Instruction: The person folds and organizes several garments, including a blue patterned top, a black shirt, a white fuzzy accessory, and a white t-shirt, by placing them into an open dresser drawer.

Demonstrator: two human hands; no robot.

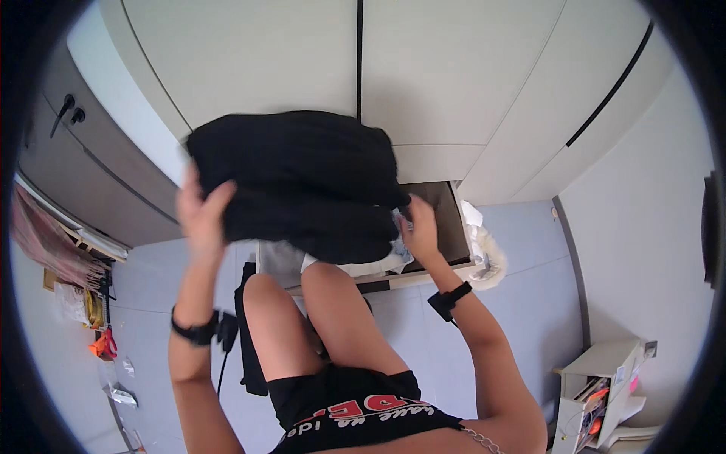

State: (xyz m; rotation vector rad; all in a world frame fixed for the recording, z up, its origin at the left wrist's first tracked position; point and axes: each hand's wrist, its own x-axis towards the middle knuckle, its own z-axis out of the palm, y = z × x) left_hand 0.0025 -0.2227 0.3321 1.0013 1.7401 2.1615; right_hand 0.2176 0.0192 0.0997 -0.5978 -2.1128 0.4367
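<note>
A folded black garment (302, 174), whose exact kind I cannot make out, is held up between my two hands over an open drawer (446, 219). My left hand (203, 212) grips its left edge, thumb in front and fingers partly behind the cloth. At the lower right corner, my right hand (420, 227) is closed on the cloth, its fingertips partly hidden. Below the garment, some white and pale cloth (401, 257) shows inside the drawer. The garment covers much of the drawer's inside.
Tall pale wardrobe doors (257, 60) rise behind the drawer. White fluffy material (488, 257) lies by the drawer's right side. Black cloth (253, 363) is on the floor by my left leg. A small white shelf (597, 386) stands at right; a grey door (91, 136) is at left.
</note>
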